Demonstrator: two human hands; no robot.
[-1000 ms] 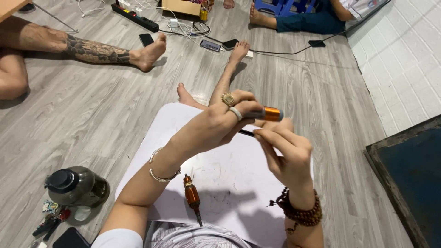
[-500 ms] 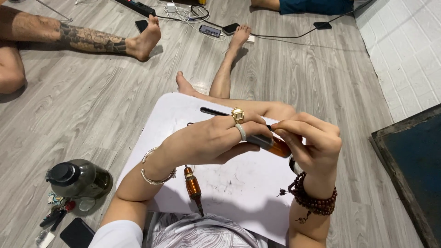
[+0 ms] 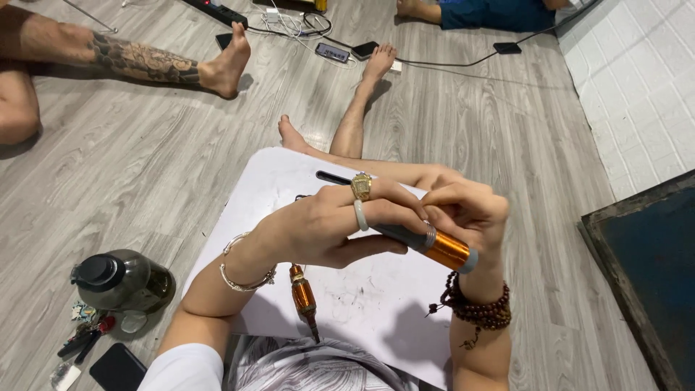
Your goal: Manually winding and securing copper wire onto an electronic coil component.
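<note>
My left hand (image 3: 333, 221), with a gold ring and a pale ring, grips a pen-shaped tool (image 3: 433, 245) with a dark grey body and an orange metallic end. My right hand (image 3: 467, 210), a brown bead bracelet at its wrist, is closed over the same tool from the right. Both are held above a white board (image 3: 362, 297) resting on my lap. A second orange-brown pen tool (image 3: 302, 297) lies on the board below my left wrist. A thin black stick (image 3: 333, 177) lies near the board's far edge.
A dark round jug (image 3: 119, 281) stands on the grey wood floor at the left, with small items and a black phone (image 3: 117, 368) beside it. Other people's legs (image 3: 145, 61) stretch across the far floor. Cables and a power strip (image 3: 217, 12) lie beyond. A dark panel (image 3: 644, 275) leans at right.
Both hands, still holding the tool, have moved down and nearer to me. The tool's orange end now points right and downward. The view has tilted down a little.
</note>
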